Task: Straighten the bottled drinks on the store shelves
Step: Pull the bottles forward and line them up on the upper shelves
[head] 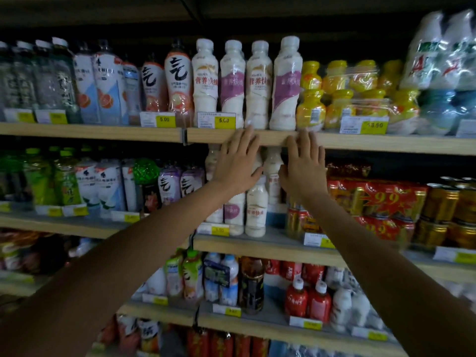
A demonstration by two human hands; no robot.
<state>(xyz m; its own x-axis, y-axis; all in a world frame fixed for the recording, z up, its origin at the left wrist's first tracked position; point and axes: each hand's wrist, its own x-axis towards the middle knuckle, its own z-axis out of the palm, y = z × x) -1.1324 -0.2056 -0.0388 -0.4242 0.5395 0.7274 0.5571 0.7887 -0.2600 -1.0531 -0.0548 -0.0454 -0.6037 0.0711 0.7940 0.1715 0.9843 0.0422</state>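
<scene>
Bottles (258, 83), four white ones, stand upright in a row on the upper shelf (360, 142), and just below them the left hand (239, 161) and right hand (304, 163) are raised side by side, fingers straight, holding nothing, fingertips seemingly touching the shelf edge.

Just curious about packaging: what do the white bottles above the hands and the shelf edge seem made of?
White bottles: probably plastic, milky and slightly glossy, with shiny wrapped labels. Shelf edge: wood or wood-look laminate, matte, pale grain; I cannot tell which.
</scene>
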